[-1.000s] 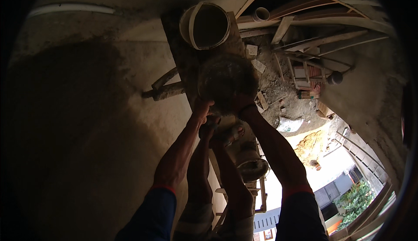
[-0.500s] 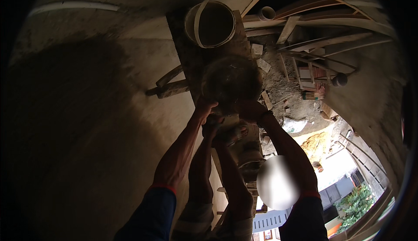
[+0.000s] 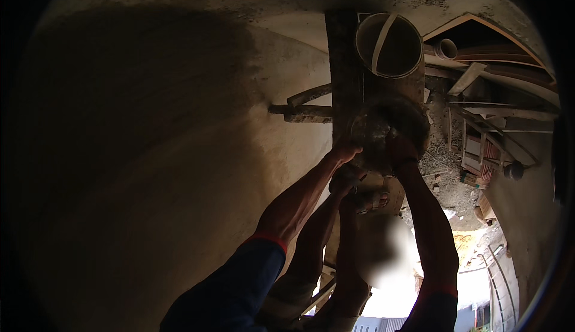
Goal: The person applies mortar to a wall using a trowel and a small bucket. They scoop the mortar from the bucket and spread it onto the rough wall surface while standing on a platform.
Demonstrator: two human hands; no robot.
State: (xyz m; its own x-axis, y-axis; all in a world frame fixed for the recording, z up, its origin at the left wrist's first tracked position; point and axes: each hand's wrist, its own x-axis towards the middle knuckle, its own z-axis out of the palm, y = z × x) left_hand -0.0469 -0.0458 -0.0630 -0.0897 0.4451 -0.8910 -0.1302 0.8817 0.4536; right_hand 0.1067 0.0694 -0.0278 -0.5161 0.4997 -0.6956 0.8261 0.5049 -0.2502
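A dark round basin rests on a long plank platform, its inside in deep shadow. My left hand is closed on its near left rim, thumb on top. Over the basin's near right part reaches my right hand, its fingers lost in the dark, so I cannot tell whether they hold anything. Just beyond the basin stands a bucket with a pale band-like handle across its mouth. My sandalled foot is on the planks just nearer than the basin.
A plastered wall with a large dark patch runs along the left. Timber ends jut out beside the platform. Lower down on the right lie rubble, wooden frames and a small bucket. A ladder leans farther off.
The view has swung left, so the platform, bucket and basin sit farther right. My right hand has shifted from the near rim farther in over the basin; my left hand keeps its rim grip.
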